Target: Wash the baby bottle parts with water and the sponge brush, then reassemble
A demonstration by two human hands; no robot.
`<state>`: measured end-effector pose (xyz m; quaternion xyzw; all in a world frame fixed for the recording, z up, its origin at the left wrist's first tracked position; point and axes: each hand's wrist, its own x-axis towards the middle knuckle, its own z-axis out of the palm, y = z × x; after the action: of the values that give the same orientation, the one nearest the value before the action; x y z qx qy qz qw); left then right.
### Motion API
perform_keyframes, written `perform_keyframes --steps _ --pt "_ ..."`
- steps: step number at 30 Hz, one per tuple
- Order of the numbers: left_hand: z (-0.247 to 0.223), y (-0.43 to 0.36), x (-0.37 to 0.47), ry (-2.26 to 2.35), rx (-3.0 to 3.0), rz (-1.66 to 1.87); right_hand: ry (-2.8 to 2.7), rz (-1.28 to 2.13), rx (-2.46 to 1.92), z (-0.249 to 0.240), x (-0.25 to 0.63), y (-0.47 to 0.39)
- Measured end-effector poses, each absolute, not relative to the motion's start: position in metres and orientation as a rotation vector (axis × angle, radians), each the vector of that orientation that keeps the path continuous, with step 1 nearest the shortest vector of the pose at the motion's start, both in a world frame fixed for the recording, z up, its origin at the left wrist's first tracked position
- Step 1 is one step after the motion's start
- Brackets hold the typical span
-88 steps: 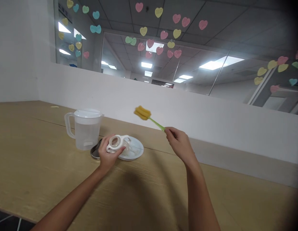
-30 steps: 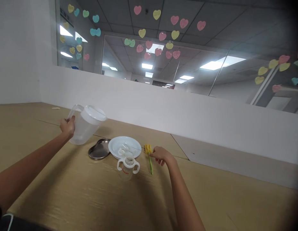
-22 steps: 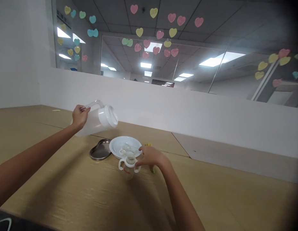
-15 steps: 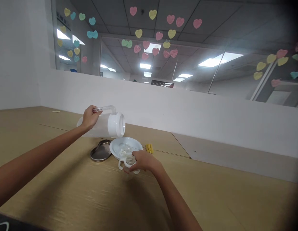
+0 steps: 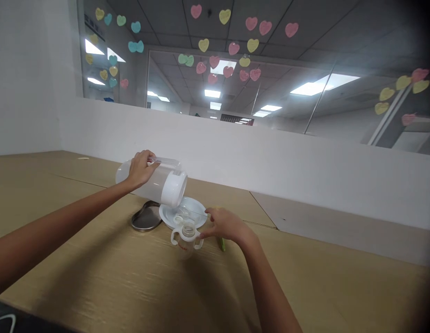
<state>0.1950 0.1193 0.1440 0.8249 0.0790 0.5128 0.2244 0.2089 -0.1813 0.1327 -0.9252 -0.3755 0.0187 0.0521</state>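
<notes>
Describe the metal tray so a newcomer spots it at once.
On the light-brown table in front of the white wall, find the white bowl beside the tipped pitcher. The metal tray lies just left of that bowl. It is shallow, kidney-shaped, dark and shiny; bowl and pitcher are pale.

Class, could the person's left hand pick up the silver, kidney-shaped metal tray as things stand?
Probably not: the left hand is gripping the translucent plastic pitcher by its handle, though the silver tray looks free.
</notes>
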Motion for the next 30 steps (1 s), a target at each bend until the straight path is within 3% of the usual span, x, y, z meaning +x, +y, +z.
perform_keyframes --steps 18,30 --pt "0.147 0.096 0.194 0.088 2.608 1.457 -1.127 0.052 -2.830 0.147 0.200 -0.192" --pt "0.130 0.119 0.195 0.229 1.790 1.200 -1.127 0.077 -2.853 0.140 0.204 -0.183"
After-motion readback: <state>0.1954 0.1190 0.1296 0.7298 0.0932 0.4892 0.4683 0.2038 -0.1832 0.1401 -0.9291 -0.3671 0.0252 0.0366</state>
